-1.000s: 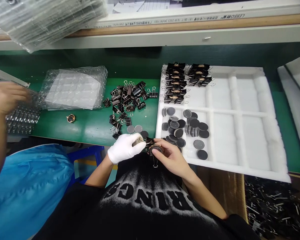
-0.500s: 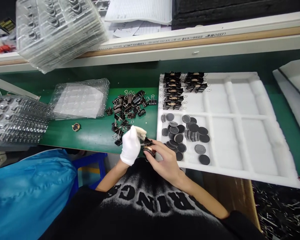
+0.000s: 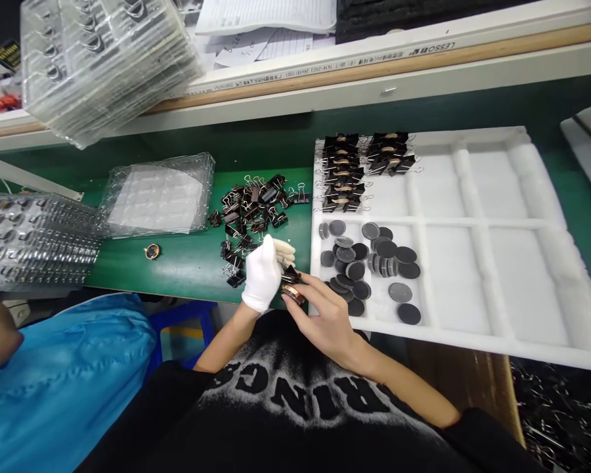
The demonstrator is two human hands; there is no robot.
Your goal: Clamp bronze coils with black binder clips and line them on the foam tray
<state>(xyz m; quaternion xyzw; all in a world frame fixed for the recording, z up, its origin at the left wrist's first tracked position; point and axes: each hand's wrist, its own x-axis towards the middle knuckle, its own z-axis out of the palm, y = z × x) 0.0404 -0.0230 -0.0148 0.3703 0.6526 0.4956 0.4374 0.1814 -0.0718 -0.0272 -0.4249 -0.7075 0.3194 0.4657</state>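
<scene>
My left hand (image 3: 264, 274), in a white glove, is closed around a black binder clip (image 3: 290, 272) in front of my chest. Bare, my right hand (image 3: 325, 315) pinches a round piece (image 3: 294, 294) with a dark face and a copper-coloured rim between thumb and fingers. The clip sits right against the far side of this round piece; whether its jaws have closed on it I cannot tell. Just beyond the glove lies a pile of loose binder clips (image 3: 251, 210). To the right, dark round discs (image 3: 387, 248) lie scattered in a white foam tray (image 3: 465, 335).
Clipped round pieces (image 3: 342, 174) stand in two rows in the tray's far left compartments. Clear plastic trays (image 3: 157, 197) lie at left, beside a small gold-rimmed ring piece (image 3: 152, 251). A shelf edge (image 3: 295, 98) crosses behind. A person in blue (image 3: 69, 374) sits at left.
Both hands stay together at nearly the same spot, the gloved one shifting slightly right. The round piece has tilted, showing more copper rim. The camera view has shifted a little.
</scene>
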